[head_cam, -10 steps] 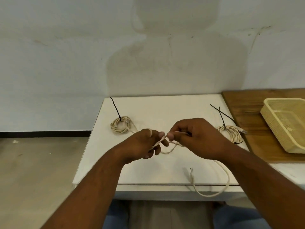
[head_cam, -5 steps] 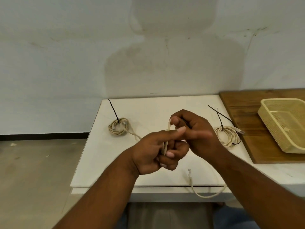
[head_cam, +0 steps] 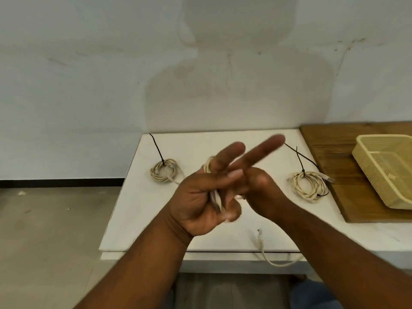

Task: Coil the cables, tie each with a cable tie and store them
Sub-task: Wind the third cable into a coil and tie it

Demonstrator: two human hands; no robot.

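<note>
My left hand [head_cam: 198, 197] is raised over the white table [head_cam: 142, 204], palm toward me. Its index and middle fingers stretch up to the right, and its lower fingers curl on loops of a cream cable [head_cam: 215, 197] that runs across the palm and over the fingers. My right hand [head_cam: 264, 189] sits just behind it, fingertips hidden, holding the same cable. The cable's plug end [head_cam: 259, 238] lies near the table's front edge, with slack hanging below. Two coiled cream cables lie tied with black ties: one at back left [head_cam: 163, 172], one at right [head_cam: 308, 185].
A cream plastic basket [head_cam: 367, 161] stands on a wooden board [head_cam: 338, 166] at the table's right. Loose black ties [head_cam: 298, 153] stick out beside the right coil. A white wall runs behind the table, with bare floor to the left.
My left hand has turned palm up and stretched two fingers out, with the cable now looped round it. My right hand has moved in behind the left hand.
</note>
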